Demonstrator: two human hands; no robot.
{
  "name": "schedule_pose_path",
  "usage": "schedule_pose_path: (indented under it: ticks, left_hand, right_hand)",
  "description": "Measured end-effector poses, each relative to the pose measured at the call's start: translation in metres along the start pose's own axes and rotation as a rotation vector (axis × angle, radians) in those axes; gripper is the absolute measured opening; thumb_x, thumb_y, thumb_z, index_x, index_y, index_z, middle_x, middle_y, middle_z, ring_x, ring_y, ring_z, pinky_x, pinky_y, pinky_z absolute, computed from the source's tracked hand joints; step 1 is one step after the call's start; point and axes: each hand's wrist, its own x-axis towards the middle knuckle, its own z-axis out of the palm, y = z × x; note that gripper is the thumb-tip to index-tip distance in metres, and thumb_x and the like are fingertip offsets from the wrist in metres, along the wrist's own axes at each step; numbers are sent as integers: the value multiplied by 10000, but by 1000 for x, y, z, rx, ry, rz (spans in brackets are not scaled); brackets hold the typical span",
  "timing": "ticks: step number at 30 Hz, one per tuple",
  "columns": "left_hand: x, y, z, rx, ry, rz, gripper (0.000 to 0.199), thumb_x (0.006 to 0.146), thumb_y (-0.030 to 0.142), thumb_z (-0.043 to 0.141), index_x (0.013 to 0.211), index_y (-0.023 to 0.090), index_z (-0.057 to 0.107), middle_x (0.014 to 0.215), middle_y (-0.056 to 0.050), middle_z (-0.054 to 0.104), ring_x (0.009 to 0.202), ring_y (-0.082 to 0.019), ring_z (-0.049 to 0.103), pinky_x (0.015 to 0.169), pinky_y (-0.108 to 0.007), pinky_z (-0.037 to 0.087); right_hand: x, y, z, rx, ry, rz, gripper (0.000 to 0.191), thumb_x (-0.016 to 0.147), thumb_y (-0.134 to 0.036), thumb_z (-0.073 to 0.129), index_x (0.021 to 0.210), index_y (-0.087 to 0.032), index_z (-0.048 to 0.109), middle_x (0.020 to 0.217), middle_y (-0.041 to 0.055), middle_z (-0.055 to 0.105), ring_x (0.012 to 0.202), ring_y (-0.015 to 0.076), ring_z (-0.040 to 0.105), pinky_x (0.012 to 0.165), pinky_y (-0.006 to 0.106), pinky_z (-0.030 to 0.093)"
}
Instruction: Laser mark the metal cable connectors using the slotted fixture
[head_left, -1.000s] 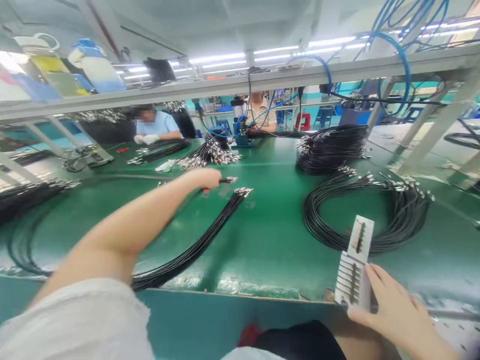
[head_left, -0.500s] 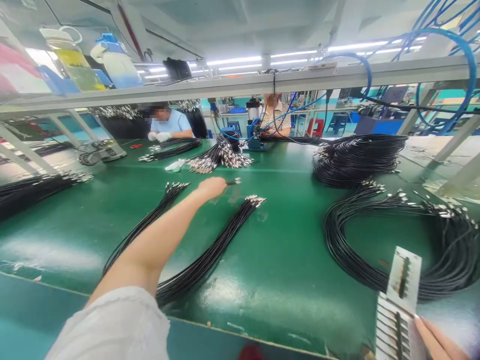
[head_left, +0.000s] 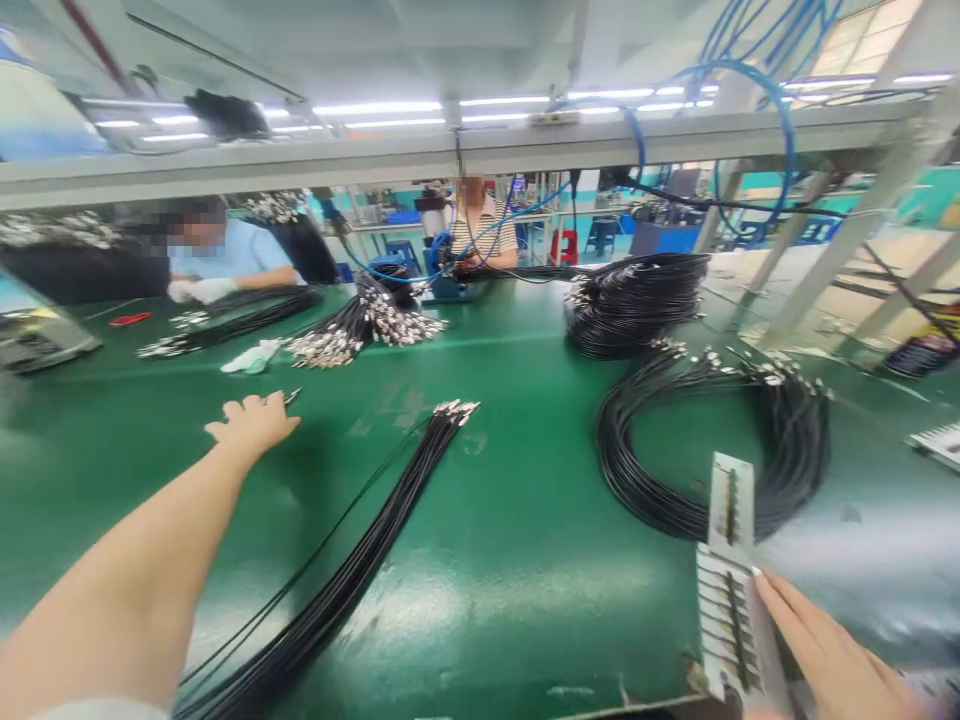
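Green table [head_left: 540, 500]: can't tell if left fingers [head_left: 253, 405], undersides hidden, grip anything; right fingers [head_left: 780, 598] hold slotted fixture [head_left: 726, 595].

Green tabletop [head_left: 540, 500]; on it, black cable bundle [head_left: 375, 555], looped cables [head_left: 799, 440], stacked coil [head_left: 637, 305]

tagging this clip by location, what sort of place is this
Probably a factory workshop handling cables: bundled black cables lie on a long green workbench, with a co-worker in white gloves across it.
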Motion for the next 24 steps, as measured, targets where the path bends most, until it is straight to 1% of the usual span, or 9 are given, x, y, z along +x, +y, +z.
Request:
schedule_pose_path:
  ticks: [2, 5, 7, 9, 12, 16, 20, 22, 24]
  left_hand:
    - [-21, 45, 13, -40, -20, 227, 606, 847, 496, 323, 1276, 74, 399, 1249, -203, 470, 1160, -401, 399, 867, -505, 370]
    - [-69, 107, 19, -76, -146, 485, 602, 822, 570, 326, 1252, 167, 448, 1168, -133, 548, 1027, -294, 545, 863, -394, 415]
    - [-105, 129, 20, -16, -251, 569, 727, 774, 675, 286, 1306, 193, 397, 1160, -159, 542, 954, -345, 580, 805, -462, 432]
    - [-134, 133, 19, 38, -267, 569, 847, 721, 736, 280, 1378, 202, 284, 1154, -190, 529, 925, -395, 583, 746, -503, 437]
    - [-158, 115, 19, 40, -309, 509, 939, 668, 764, 315, 1419, 222, 165, 1063, -195, 573, 893, -412, 595, 717, -501, 436]
    - [-169, 67, 22, 26, -463, 465, 1014, 596, 724, 404, 1424, 201, 142, 940, -143, 659, 863, -371, 621, 744, -461, 441]
    - [-184, -2, 40, 140, -666, 361, 879, 426, 598, 501, 1279, 414, 395, 949, 64, 695, 987, -317, 598, 856, -415, 437]
    - [-194, -37, 52, 199, -681, 325, 742, 369, 571, 498, 1106, 488, 526, 998, 157, 664, 1093, -297, 546, 925, -387, 410]
    - [-204, -64, 61, 181, -660, 334, 635, 386, 621, 446, 998, 513, 575, 1028, 219, 629, 1156, -270, 502, 985, -363, 371]
  right_hand:
    - [4, -17, -17, -10, -84, 27, 906, 518, -422, 576, 1360, -277, 277, 1352, 80, 430, 1227, 335, 391, 949, 497, 365]
    - [11, -39, -41, -11, -224, 97, 876, 509, -390, 573, 1342, -255, 337, 1382, 87, 391, 1262, 331, 341, 979, 503, 323]
    - [12, -50, -52, 4, -271, 110, 878, 517, -380, 572, 1354, -276, 327, 1406, 74, 355, 1281, 329, 309, 996, 513, 292]
    - [10, -56, -57, 19, -289, 98, 899, 520, -388, 587, 1368, -288, 307, 1425, 73, 320, 1297, 331, 274, 1010, 526, 256]
    - [4, -57, -55, 17, -248, 54, 940, 511, -418, 621, 1380, -274, 291, 1442, 98, 280, 1310, 337, 234, 1023, 542, 208]
    - [-3, -53, -47, 23, -155, -12, 899, 537, -424, 624, 1368, -277, 314, 1425, 102, 311, 1291, 339, 268, 1016, 550, 209]
    - [-7, -48, -42, 21, -98, -61, 830, 585, -439, 605, 1353, -263, 347, 1414, 100, 334, 1282, 333, 289, 1018, 544, 204]
    - [-7, -47, -40, 18, -83, -69, 794, 613, -461, 588, 1345, -254, 359, 1413, 102, 337, 1282, 326, 294, 1021, 545, 193]
    - [-6, -47, -39, 18, -73, -64, 785, 628, -470, 575, 1347, -245, 353, 1411, 103, 341, 1284, 319, 293, 1024, 542, 187]
